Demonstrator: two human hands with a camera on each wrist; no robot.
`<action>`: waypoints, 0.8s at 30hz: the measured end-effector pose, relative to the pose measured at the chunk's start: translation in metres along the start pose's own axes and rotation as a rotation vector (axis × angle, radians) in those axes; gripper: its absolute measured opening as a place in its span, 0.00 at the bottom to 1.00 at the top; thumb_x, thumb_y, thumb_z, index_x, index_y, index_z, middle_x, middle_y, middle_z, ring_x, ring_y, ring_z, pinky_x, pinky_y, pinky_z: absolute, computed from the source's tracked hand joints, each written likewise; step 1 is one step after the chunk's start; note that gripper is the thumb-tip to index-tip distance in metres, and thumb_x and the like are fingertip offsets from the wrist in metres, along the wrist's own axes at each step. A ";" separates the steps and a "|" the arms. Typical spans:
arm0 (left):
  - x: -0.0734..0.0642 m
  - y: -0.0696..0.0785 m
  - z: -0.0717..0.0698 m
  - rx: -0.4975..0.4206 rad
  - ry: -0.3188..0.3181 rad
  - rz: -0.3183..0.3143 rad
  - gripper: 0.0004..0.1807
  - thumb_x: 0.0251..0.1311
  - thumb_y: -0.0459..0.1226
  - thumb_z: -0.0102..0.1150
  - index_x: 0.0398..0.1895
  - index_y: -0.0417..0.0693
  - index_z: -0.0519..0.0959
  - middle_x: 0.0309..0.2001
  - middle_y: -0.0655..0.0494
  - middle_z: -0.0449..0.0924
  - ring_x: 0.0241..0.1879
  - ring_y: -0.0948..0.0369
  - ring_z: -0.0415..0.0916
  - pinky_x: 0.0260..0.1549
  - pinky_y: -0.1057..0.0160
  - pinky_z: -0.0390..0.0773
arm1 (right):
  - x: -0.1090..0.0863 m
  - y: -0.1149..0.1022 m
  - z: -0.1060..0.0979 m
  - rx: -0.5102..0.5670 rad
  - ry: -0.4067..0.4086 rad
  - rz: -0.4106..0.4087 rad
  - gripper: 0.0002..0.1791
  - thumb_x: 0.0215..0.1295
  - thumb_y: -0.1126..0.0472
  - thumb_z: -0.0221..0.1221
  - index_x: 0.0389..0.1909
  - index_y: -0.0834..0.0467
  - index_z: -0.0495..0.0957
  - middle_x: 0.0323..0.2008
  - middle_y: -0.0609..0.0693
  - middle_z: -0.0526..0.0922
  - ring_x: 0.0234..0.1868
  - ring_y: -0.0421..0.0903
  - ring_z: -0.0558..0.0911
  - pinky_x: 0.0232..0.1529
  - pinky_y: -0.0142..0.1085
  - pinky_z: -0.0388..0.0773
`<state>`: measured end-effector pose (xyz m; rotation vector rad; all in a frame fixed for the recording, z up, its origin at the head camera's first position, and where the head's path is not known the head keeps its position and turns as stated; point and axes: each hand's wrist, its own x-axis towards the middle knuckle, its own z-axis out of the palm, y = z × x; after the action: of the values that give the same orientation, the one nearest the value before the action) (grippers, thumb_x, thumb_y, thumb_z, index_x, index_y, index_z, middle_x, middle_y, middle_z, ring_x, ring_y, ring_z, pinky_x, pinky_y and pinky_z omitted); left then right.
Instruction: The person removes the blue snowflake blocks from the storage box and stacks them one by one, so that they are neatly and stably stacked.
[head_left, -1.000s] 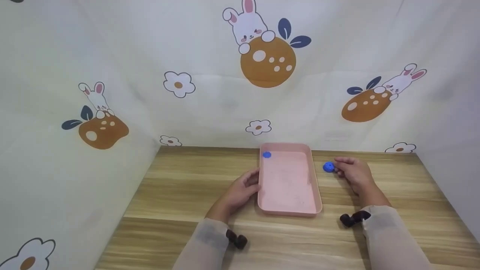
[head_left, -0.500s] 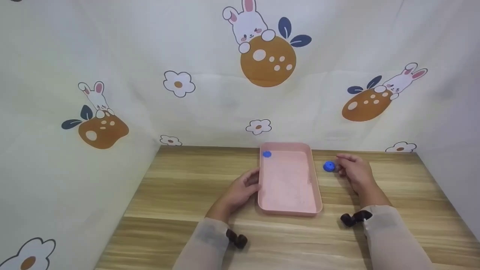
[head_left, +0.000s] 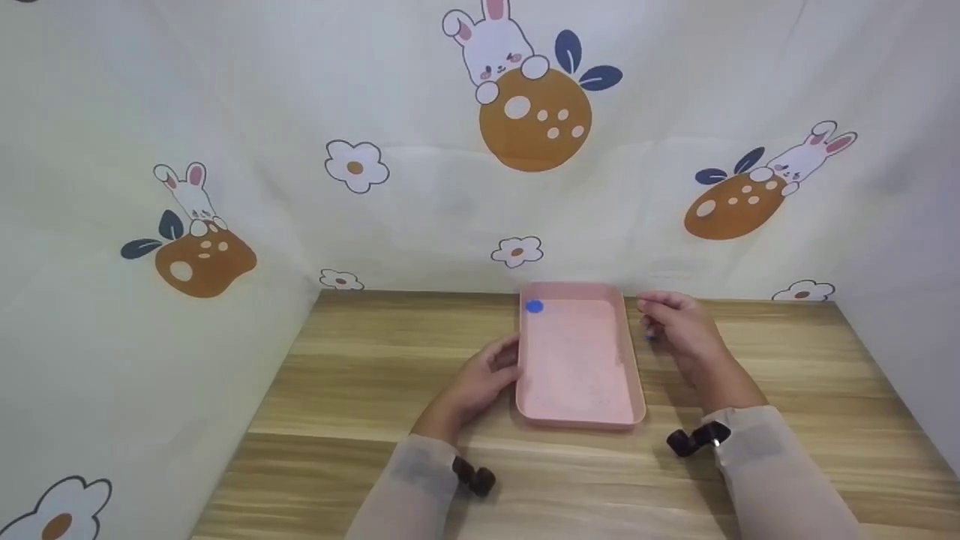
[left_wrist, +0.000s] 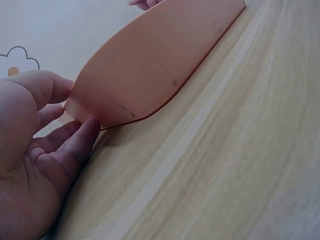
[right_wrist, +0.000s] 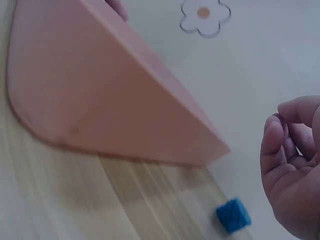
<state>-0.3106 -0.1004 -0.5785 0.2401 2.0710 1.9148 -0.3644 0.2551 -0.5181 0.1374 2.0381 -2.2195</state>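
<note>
A pink rectangular tray (head_left: 574,425) sits on the wooden table against the back cloth. My left hand (head_left: 480,379) rests at its left wall; in the left wrist view the fingertips (left_wrist: 92,125) touch the outside of that wall. A small blue scalloped disc (head_left: 534,307) lies in the tray's far left corner. My right hand (head_left: 679,322) is just right of the tray, thumb and finger tips together. Whether they pinch something small, I cannot tell. A ridged blue round piece (right_wrist: 233,216) stands on the table below that hand; in the head view the hand hides most of it.
A pale cloth (head_left: 420,225) printed with rabbits, oranges and flowers hangs behind and at the sides. Wood-grain table (head_left: 360,390) surface lies around the tray. Both wrists carry dark straps with small cameras (head_left: 474,477).
My right hand has come off the blue round piece and moved left and slightly away, over it, towards the tray. The left hand and tray stay put.
</note>
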 end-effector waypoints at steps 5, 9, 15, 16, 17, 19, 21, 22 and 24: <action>0.001 -0.001 0.000 -0.006 -0.004 0.010 0.34 0.76 0.33 0.59 0.83 0.50 0.64 0.79 0.46 0.71 0.80 0.50 0.67 0.81 0.50 0.69 | -0.002 -0.006 0.019 -0.046 -0.013 -0.056 0.03 0.73 0.61 0.67 0.41 0.53 0.89 0.28 0.42 0.86 0.29 0.38 0.82 0.32 0.30 0.85; 0.000 -0.001 0.000 -0.045 -0.016 0.022 0.35 0.76 0.30 0.58 0.84 0.47 0.62 0.79 0.42 0.70 0.81 0.48 0.66 0.80 0.51 0.70 | 0.002 -0.006 0.032 -0.043 -0.016 -0.078 0.06 0.74 0.63 0.66 0.39 0.51 0.90 0.28 0.43 0.86 0.29 0.38 0.82 0.32 0.29 0.85; 0.000 -0.002 0.000 -0.055 -0.014 0.038 0.36 0.75 0.29 0.59 0.83 0.45 0.62 0.78 0.40 0.70 0.80 0.46 0.67 0.80 0.50 0.70 | 0.015 -0.008 0.055 -0.066 -0.027 -0.081 0.05 0.74 0.65 0.64 0.42 0.57 0.89 0.29 0.43 0.86 0.29 0.38 0.82 0.32 0.28 0.86; 0.000 -0.002 0.000 -0.054 -0.012 0.036 0.36 0.75 0.29 0.59 0.83 0.45 0.62 0.78 0.40 0.70 0.80 0.46 0.67 0.80 0.50 0.71 | 0.018 -0.008 0.059 -0.084 -0.036 -0.079 0.06 0.75 0.64 0.63 0.44 0.58 0.88 0.29 0.43 0.86 0.30 0.38 0.83 0.32 0.28 0.86; 0.000 -0.002 0.000 -0.051 -0.012 0.042 0.36 0.74 0.29 0.59 0.83 0.44 0.62 0.78 0.39 0.70 0.80 0.45 0.67 0.80 0.49 0.71 | 0.021 -0.009 0.063 -0.104 -0.041 -0.077 0.07 0.75 0.64 0.63 0.47 0.61 0.88 0.29 0.43 0.86 0.30 0.38 0.83 0.33 0.28 0.86; 0.000 -0.002 0.000 -0.055 -0.014 0.044 0.36 0.74 0.28 0.59 0.83 0.43 0.62 0.78 0.38 0.70 0.80 0.45 0.67 0.79 0.49 0.71 | 0.028 -0.011 0.072 -0.149 -0.050 -0.071 0.13 0.76 0.62 0.63 0.53 0.65 0.86 0.30 0.42 0.86 0.31 0.39 0.83 0.33 0.28 0.86; 0.000 -0.002 0.000 -0.064 -0.018 0.045 0.36 0.75 0.28 0.58 0.83 0.43 0.61 0.78 0.38 0.70 0.80 0.45 0.67 0.79 0.49 0.71 | 0.036 -0.013 0.080 -0.174 -0.057 -0.067 0.18 0.76 0.61 0.63 0.59 0.68 0.83 0.30 0.43 0.87 0.31 0.39 0.84 0.34 0.28 0.86; 0.000 -0.002 0.001 -0.068 -0.021 0.043 0.36 0.75 0.28 0.58 0.83 0.43 0.61 0.78 0.38 0.70 0.80 0.45 0.67 0.79 0.50 0.71 | 0.040 -0.013 0.084 -0.180 -0.058 -0.066 0.20 0.75 0.61 0.63 0.60 0.69 0.82 0.30 0.43 0.87 0.31 0.39 0.84 0.34 0.28 0.86; 0.001 -0.002 0.001 -0.079 -0.028 0.042 0.36 0.75 0.28 0.57 0.84 0.43 0.61 0.79 0.39 0.69 0.80 0.45 0.67 0.79 0.50 0.72 | 0.047 -0.013 0.092 -0.186 -0.055 -0.063 0.21 0.74 0.62 0.63 0.62 0.70 0.81 0.30 0.45 0.87 0.30 0.40 0.83 0.33 0.28 0.86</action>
<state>-0.3106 -0.0993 -0.5803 0.2928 1.9834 2.0014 -0.4113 0.1635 -0.5046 -0.0057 2.2339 -2.0298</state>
